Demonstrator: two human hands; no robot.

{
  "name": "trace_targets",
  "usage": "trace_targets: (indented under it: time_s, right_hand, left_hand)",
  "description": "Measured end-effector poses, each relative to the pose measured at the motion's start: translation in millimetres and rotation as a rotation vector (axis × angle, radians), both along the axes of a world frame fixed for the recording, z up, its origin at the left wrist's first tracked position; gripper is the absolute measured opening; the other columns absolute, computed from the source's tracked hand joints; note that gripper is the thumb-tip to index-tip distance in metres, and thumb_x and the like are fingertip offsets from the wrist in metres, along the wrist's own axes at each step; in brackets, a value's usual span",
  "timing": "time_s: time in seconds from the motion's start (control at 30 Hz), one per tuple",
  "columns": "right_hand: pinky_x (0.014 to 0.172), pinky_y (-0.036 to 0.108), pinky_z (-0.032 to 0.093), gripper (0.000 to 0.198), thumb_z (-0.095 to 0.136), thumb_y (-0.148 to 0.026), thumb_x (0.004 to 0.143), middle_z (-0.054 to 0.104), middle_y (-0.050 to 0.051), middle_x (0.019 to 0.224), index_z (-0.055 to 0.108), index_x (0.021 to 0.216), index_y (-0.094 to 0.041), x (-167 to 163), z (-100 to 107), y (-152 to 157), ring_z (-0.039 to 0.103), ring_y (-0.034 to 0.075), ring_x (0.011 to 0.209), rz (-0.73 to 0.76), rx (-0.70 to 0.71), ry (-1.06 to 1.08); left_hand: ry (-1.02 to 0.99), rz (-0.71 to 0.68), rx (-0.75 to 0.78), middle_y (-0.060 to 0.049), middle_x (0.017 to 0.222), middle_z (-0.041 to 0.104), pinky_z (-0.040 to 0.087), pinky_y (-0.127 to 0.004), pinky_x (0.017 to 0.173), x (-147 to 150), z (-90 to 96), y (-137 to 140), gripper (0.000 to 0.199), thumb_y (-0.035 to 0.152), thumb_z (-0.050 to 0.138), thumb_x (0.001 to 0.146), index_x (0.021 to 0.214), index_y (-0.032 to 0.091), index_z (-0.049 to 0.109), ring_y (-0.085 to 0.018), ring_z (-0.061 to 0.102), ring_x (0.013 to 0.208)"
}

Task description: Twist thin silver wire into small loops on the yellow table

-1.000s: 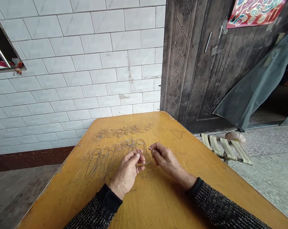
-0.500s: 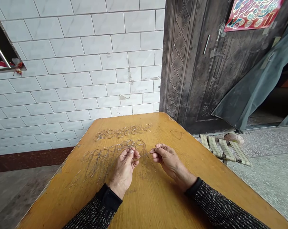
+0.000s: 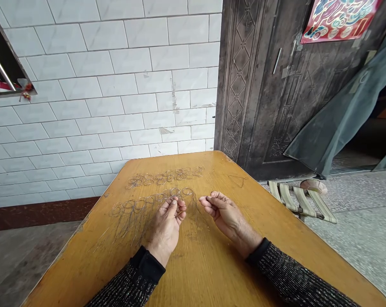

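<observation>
My left hand (image 3: 167, 228) is over the middle of the table, thumb and forefinger pinched on a thin wire (image 3: 183, 207) whose short end shows at the fingertips. Across a small gap, my right hand (image 3: 224, 214) has its thumb and forefinger pressed together. Whatever lies between them is too fine to make out. Just beyond and left of my hands runs a row of looped wires (image 3: 129, 207) with long loose tails. Farther back is a second row of wire loops (image 3: 170, 176).
A single bent wire (image 3: 237, 181) lies at the right of the wooden table (image 3: 205, 273). A white tiled wall (image 3: 141, 102) stands behind it. To the right are a strapped folding stool (image 3: 298, 198), a dark door (image 3: 259, 106) and a grey curtain (image 3: 336, 123).
The wire that stretched between my two hands no longer spans the gap. My right hand has shifted very slightly, its fingertips now apart from the visible wire. My left hand has barely moved.
</observation>
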State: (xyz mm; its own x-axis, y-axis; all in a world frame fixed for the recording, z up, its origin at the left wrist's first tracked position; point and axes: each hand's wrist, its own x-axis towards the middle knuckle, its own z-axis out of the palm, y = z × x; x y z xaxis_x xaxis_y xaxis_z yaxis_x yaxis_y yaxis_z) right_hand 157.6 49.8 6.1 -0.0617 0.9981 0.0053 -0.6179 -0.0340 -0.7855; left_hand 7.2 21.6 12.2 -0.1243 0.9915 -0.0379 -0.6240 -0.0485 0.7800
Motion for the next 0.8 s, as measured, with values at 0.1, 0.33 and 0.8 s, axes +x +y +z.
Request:
trace_targets:
  time_s: [0.1, 0.33, 0.8]
  right_hand:
    - [0.049, 0.020, 0.048, 0.027, 0.075, -0.028, 0.058, 0.069, 0.003, 0.072, 0.052, 0.070, -0.019, 3, 1, 0, 0.065, 0.014, 0.060, 0.038, 0.025, -0.053]
    - [0.046, 0.018, 0.044, 0.032, 0.076, -0.038, 0.057, 0.062, -0.001, 0.064, 0.055, 0.065, -0.016, 11, 4, 3, 0.057, 0.008, 0.052, -0.012, 0.123, -0.281]
    - [0.055, 0.022, 0.050, 0.032, 0.080, -0.034, 0.050, 0.063, 0.000, 0.062, 0.056, 0.062, -0.015, 10, -4, 10, 0.059, 0.010, 0.056, -0.027, 0.079, -0.085]
  left_hand:
    - [0.045, 0.015, 0.003, 0.000, 0.077, 0.060, 0.042, -0.020, 0.061, -2, -0.8, 1, 0.021, 0.023, 0.070, 0.066, 0.080, 0.016, 0.057, -0.010, 0.057, 0.069]
    - [0.261, 0.054, 0.083, -0.001, 0.079, 0.059, 0.038, -0.018, 0.055, -5, -3.0, 1, 0.019, 0.032, 0.064, 0.072, 0.081, 0.017, 0.057, -0.009, 0.054, 0.070]
    - [0.045, 0.063, 0.075, 0.000, 0.074, 0.060, 0.044, -0.020, 0.067, 0, -1.7, 4, 0.022, 0.025, 0.074, 0.061, 0.074, 0.014, 0.059, -0.009, 0.057, 0.071]
